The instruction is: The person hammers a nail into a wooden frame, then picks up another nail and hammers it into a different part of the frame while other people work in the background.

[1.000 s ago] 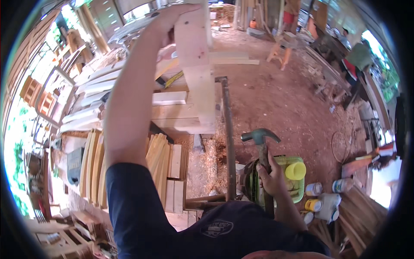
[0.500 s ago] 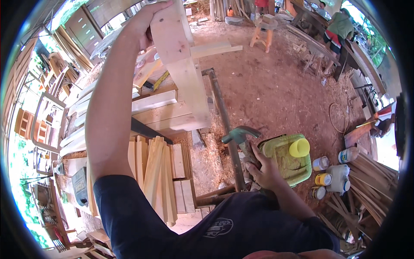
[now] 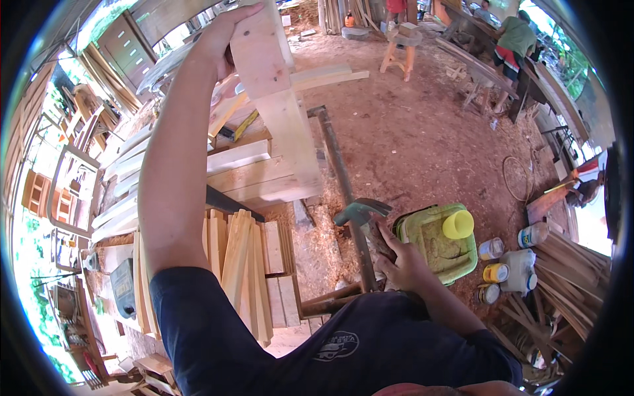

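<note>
In the head view, our landmark is the pale plank point(image 3: 264, 76) that rises through the upper middle, knots showing on its face. Our left grip point(image 3: 221, 43) is closed on its upper left edge, the thumb stretched across near the top and the fingers curled, partly out of sight, round that edge.

Our right grip point(image 3: 404, 263), below and to the right of the plank, is wrapped round the handle of a claw hammer point(image 3: 360, 211), with the index finger laid forward along it. The hammer's head lies just beyond the plank's lower end, apart from it, over a dark metal bar point(image 3: 338, 175); we cannot tell whether the two touch.

Left of the plank's lower part, flat boards point(image 3: 247, 177) lie side by side, with a yellow measuring tool point(image 3: 246, 125) near them. Below and left of the plank we see a bundle of slats point(image 3: 239, 264). Well to its lower right are a green tub point(image 3: 429, 251) with a yellow cup point(image 3: 458, 224) on it and, farther out, several containers point(image 3: 517, 272).
</note>
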Action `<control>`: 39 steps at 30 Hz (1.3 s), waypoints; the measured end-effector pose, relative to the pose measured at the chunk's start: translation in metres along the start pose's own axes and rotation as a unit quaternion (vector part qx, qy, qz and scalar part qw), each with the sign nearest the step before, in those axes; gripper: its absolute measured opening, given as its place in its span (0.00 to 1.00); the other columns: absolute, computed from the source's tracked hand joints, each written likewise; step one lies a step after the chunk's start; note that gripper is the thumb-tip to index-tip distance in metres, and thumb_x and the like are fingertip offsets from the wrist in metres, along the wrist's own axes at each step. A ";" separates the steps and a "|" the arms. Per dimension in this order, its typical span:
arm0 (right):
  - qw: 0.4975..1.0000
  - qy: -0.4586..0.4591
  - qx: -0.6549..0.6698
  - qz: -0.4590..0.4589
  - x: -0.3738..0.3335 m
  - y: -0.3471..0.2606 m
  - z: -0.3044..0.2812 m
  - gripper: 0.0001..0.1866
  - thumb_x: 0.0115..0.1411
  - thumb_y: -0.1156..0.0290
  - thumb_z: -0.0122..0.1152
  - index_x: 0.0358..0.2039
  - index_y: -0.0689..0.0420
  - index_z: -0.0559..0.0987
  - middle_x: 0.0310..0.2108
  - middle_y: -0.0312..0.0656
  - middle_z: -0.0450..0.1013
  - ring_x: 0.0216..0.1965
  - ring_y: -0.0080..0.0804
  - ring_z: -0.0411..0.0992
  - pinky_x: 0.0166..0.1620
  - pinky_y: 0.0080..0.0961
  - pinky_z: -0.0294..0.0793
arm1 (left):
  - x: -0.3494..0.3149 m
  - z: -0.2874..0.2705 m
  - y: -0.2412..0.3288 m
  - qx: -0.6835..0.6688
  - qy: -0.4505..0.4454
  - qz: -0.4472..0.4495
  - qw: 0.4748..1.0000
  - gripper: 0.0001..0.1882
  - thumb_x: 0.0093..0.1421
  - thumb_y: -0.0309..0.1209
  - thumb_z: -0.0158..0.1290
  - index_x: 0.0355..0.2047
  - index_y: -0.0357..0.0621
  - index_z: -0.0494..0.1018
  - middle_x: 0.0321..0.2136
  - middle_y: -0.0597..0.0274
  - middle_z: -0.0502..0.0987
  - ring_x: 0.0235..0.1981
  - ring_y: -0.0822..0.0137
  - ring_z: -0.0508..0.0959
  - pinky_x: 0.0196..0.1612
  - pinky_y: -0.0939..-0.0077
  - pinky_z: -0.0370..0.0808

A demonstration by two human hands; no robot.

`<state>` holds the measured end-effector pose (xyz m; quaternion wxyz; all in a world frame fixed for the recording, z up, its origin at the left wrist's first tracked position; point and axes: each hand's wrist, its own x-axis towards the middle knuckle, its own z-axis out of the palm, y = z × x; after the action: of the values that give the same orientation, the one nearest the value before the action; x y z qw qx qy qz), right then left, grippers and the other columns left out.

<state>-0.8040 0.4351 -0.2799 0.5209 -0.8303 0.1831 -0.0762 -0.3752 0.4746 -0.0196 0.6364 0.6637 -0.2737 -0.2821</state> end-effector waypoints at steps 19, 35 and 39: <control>0.997 -0.052 -0.021 0.045 -0.001 -0.011 0.002 0.40 0.64 0.67 0.60 0.73 0.55 0.55 0.41 0.64 0.77 0.42 0.59 0.79 0.48 0.38 0.76 | 0.002 -0.002 -0.004 0.007 0.016 0.013 1.000 0.25 0.59 0.50 0.62 0.46 0.44 0.77 0.37 0.61 0.81 0.35 0.66 0.81 0.44 0.67 0.80; 0.994 -0.058 0.032 0.082 0.006 0.017 -0.005 0.39 0.62 0.68 0.63 0.71 0.59 0.58 0.33 0.64 0.76 0.37 0.58 0.80 0.42 0.38 0.77 | 0.003 -0.002 0.022 0.319 0.122 -0.006 0.940 0.28 0.61 0.56 0.57 0.44 0.42 0.81 0.35 0.62 0.81 0.38 0.69 0.79 0.43 0.71 0.75; 0.992 -0.030 0.083 0.094 0.010 0.047 -0.010 0.39 0.61 0.69 0.63 0.70 0.60 0.59 0.33 0.63 0.76 0.37 0.58 0.80 0.43 0.38 0.77 | 0.005 0.005 0.018 0.482 0.227 0.100 0.840 0.32 0.63 0.55 0.54 0.49 0.34 0.79 0.40 0.59 0.82 0.41 0.66 0.78 0.45 0.72 0.73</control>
<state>-0.8084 0.4051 -0.3180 0.5982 -0.7651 0.2377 -0.0168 -0.3751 0.4667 -0.0016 0.3051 0.9011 -0.2883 0.1089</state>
